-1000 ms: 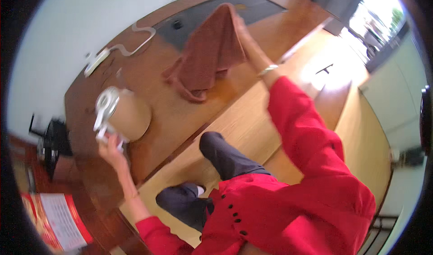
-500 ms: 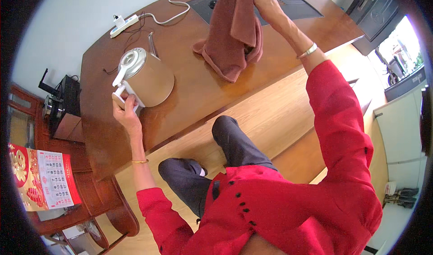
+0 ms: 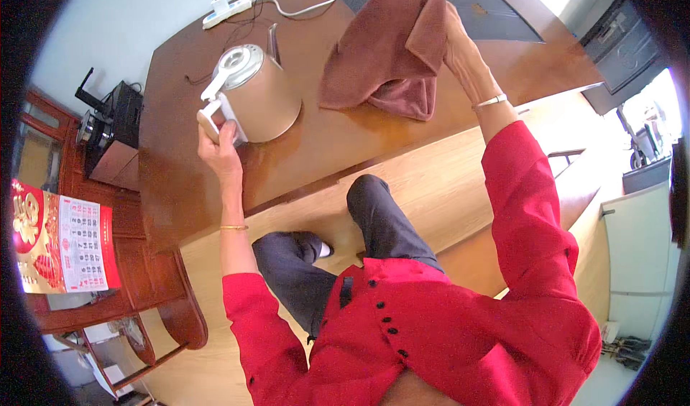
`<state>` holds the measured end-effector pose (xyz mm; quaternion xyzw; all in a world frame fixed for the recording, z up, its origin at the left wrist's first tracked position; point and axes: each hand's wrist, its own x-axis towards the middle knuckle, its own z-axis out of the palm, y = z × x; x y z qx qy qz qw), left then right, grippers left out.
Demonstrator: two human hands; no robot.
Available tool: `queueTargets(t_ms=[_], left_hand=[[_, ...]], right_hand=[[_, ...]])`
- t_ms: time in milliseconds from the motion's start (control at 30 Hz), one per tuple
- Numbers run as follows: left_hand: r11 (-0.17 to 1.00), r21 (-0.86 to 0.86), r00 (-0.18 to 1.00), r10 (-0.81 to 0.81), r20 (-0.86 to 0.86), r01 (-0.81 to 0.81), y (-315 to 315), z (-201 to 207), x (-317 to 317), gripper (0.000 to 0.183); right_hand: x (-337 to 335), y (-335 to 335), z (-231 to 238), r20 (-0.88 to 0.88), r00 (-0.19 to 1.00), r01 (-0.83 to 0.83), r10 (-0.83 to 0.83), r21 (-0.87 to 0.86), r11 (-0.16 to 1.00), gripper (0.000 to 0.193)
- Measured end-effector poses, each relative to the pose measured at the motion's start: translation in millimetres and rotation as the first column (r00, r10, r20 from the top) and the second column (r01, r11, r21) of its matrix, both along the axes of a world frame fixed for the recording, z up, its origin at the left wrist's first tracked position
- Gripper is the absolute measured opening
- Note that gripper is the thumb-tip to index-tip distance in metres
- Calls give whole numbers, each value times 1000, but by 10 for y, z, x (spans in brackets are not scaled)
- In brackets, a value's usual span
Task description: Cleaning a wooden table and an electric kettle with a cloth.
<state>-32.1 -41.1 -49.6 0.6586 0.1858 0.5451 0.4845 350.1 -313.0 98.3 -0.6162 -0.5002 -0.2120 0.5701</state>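
Note:
A kettle point(image 3: 267, 103) with a tan body, a silver-and-white lid and a white handle is on the brown wooden table point(image 3: 172, 140), left of the middle. The fingers of my left hand point(image 3: 221, 153) are wrapped around its handle. To the right, my right hand point(image 3: 463, 55) grips the edge of a brown towel point(image 3: 388, 47), which hangs in loose folds over the tabletop. Part of the right hand's fingers is hidden behind the cloth. A gap of bare wood separates the towel from the kettle.
A white power strip point(image 3: 227, 12) with a cord lies at the table's far left edge. A dark panel point(image 3: 496, 18) is set at the far right, partly behind the towel. A black appliance point(image 3: 118, 129) and a wall calendar point(image 3: 79, 241) are at the left.
My right hand has come down and nearer, and the towel has spread wider with its folds changed. My left hand still holds the kettle's handle. The whole view has shifted slightly.

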Motion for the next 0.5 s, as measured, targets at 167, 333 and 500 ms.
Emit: queueTargets(t_ms=[167, 333, 500], left_hand=[[1000, 19, 1000, 17, -22, -16, -62, 91, -27, 17], [998, 45, 998, 53, -21, -52, -10, 90, -75, 19], [1000, 17, 1000, -14, 1, 14, -86, 9, 79, 21]], right_hand=[[-5, -68, -140, -320, 696, -560, 643, 320, 765, 36], [13, 40, -552, -457, 238, -644, 857, 586, 492, 41], [-29, -7, -1568, -789, -71, -376, 611, 588, 716, 35]])
